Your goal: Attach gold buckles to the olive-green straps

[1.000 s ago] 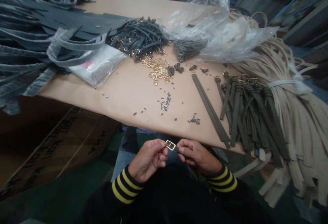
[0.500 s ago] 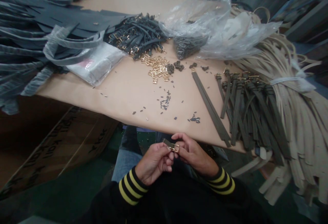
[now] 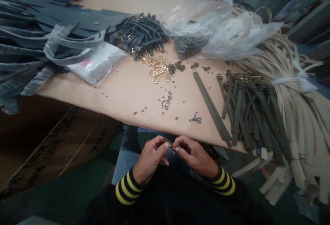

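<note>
Both hands have drawn closer together since the earlier frame, and the small gold buckle has turned from lying flat to nearly edge-on. The hands now hold a narrow pinch, with only a small gap between them. The left hand grips the short olive strap between thumb and fingers, while the right hand works at the buckle with its fingertips. Exactly how the strap passes through the buckle is hidden by the fingers.

The buckle sits over the person's lap, just short of the near edge of the tan paper-covered tabletop. At 12 o'clock from the hands, scattered small metal clips lie on the tabletop, with a heap of gold buckles beyond them and a tangle of dark straps fitted with gold buckles farther still. Around 1 o'clock, a clear plastic bag holds dark hardware. At 2 o'clock, a row of finished olive straps lies beside one separate strap. A tied bundle of cream strips hangs at 3 o'clock. A sealed clear packet lies at 10 o'clock, and a printed cardboard box stands at 9 o'clock.
</note>
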Demonstrator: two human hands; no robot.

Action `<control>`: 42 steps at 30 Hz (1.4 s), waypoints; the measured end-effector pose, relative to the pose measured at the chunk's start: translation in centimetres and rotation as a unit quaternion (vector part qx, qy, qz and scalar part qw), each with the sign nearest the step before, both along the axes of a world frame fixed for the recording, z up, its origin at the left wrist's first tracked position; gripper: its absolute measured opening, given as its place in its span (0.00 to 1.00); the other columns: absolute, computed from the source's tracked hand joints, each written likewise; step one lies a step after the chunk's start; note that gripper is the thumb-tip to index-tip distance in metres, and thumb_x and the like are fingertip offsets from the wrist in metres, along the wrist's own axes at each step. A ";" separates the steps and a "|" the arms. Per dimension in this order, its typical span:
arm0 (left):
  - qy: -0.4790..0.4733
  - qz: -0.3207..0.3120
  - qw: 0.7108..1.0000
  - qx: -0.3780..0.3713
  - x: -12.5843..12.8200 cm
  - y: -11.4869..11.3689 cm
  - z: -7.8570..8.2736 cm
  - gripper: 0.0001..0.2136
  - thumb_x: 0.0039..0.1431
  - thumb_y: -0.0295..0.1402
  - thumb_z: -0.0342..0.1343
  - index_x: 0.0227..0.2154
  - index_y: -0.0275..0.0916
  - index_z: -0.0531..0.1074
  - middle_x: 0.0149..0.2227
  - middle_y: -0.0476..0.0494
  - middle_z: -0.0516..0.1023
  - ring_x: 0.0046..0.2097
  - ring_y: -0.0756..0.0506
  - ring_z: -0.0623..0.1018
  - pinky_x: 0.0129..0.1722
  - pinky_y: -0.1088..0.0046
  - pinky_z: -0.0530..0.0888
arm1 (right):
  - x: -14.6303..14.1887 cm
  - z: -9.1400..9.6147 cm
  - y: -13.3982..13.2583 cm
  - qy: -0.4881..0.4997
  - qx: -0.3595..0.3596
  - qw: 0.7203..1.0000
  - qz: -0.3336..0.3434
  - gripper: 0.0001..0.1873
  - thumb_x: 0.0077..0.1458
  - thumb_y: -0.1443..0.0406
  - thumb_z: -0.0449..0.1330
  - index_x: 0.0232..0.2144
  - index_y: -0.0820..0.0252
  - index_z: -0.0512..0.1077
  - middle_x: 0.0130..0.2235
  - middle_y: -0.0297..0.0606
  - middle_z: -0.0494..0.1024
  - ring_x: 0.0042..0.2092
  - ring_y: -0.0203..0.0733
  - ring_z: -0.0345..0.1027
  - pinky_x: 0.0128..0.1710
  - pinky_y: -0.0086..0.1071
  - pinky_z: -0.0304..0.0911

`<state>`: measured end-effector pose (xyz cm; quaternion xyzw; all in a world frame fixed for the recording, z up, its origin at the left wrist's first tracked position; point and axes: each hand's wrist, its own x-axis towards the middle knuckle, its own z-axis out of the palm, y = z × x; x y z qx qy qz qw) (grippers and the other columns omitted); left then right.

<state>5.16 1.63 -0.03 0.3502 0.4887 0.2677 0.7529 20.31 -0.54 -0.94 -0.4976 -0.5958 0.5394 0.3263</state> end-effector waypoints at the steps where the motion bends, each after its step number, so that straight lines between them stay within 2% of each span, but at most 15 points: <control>1: 0.011 0.002 1.000 0.009 0.0 0.0 -0.1 0.09 0.46 0.36 0.54 0.24 0.34 0.63 0.20 0.54 0.61 0.23 0.55 0.63 0.17 0.82 0.68 | 0.0 0.0 0.0 -0.002 -0.004 1.000 -0.001 0.02 0.52 0.68 0.49 0.30 0.61 0.61 0.27 0.33 0.68 0.27 0.32 0.62 0.28 0.26 0.58; 5: 0.028 0.042 0.998 0.021 0.0 0.2 -0.2 0.09 0.45 0.35 0.54 0.24 0.34 0.64 0.21 0.53 0.63 0.24 0.54 0.66 0.18 0.82 0.68 | -0.2 -0.1 -0.3 0.011 -0.046 0.999 -0.004 0.02 0.52 0.68 0.48 0.30 0.61 0.60 0.27 0.32 0.68 0.21 0.29 0.59 0.22 0.24 0.57; 13: 0.038 0.064 0.996 0.042 0.1 0.1 0.1 0.08 0.48 0.35 0.51 0.24 0.35 0.62 0.20 0.52 0.67 0.22 0.54 0.69 0.20 0.80 0.68 | -0.6 0.0 -0.3 0.059 -0.075 0.995 -0.016 0.01 0.52 0.68 0.48 0.30 0.61 0.59 0.27 0.32 0.68 0.23 0.30 0.63 0.23 0.25 0.60; 20: 0.096 0.005 0.984 0.148 0.0 -0.1 -0.3 0.06 0.49 0.33 0.51 0.26 0.36 0.62 0.22 0.53 0.67 0.25 0.53 0.69 0.25 0.77 0.68 | -0.7 0.4 0.0 0.026 -0.064 0.998 -0.012 0.01 0.51 0.69 0.48 0.29 0.61 0.59 0.26 0.32 0.68 0.23 0.30 0.63 0.24 0.24 0.60; 24: 0.099 -0.016 0.982 0.162 0.1 0.0 -0.4 0.05 0.48 0.32 0.52 0.25 0.36 0.62 0.23 0.52 0.66 0.25 0.53 0.68 0.26 0.77 0.67 | -0.8 0.4 0.0 -0.016 -0.026 0.999 -0.011 0.02 0.52 0.69 0.48 0.29 0.60 0.59 0.26 0.32 0.69 0.23 0.30 0.63 0.24 0.24 0.60; 28: 0.073 -0.027 0.989 0.128 0.1 0.3 0.0 0.06 0.47 0.33 0.52 0.24 0.36 0.61 0.22 0.53 0.65 0.23 0.54 0.67 0.23 0.79 0.66 | -1.0 0.3 -0.3 -0.098 0.046 0.994 -0.029 0.04 0.51 0.70 0.48 0.32 0.61 0.61 0.26 0.34 0.71 0.24 0.33 0.65 0.26 0.26 0.61; 32: 0.055 -0.019 0.992 0.113 0.3 0.5 0.4 0.07 0.46 0.34 0.52 0.24 0.36 0.61 0.22 0.54 0.65 0.23 0.54 0.67 0.23 0.79 0.66 | -1.2 0.0 -0.5 -0.134 0.091 0.986 -0.037 0.05 0.51 0.69 0.49 0.33 0.61 0.62 0.26 0.37 0.73 0.27 0.37 0.69 0.26 0.27 0.62; 38: 0.083 -0.027 0.986 0.143 0.2 0.2 0.2 0.05 0.48 0.32 0.50 0.24 0.36 0.61 0.22 0.53 0.64 0.24 0.54 0.67 0.25 0.79 0.66 | -1.5 -0.2 -0.5 -0.143 0.110 0.982 -0.049 0.05 0.50 0.70 0.49 0.32 0.61 0.63 0.26 0.37 0.75 0.27 0.37 0.70 0.28 0.27 0.63; 42: 0.128 -0.024 0.971 0.200 0.1 -0.1 -0.3 0.03 0.51 0.30 0.48 0.28 0.37 0.63 0.24 0.52 0.65 0.27 0.53 0.68 0.27 0.78 0.66 | -1.6 -0.4 -0.3 -0.129 0.086 0.986 -0.061 0.04 0.51 0.69 0.49 0.32 0.61 0.62 0.26 0.36 0.74 0.28 0.36 0.69 0.28 0.27 0.62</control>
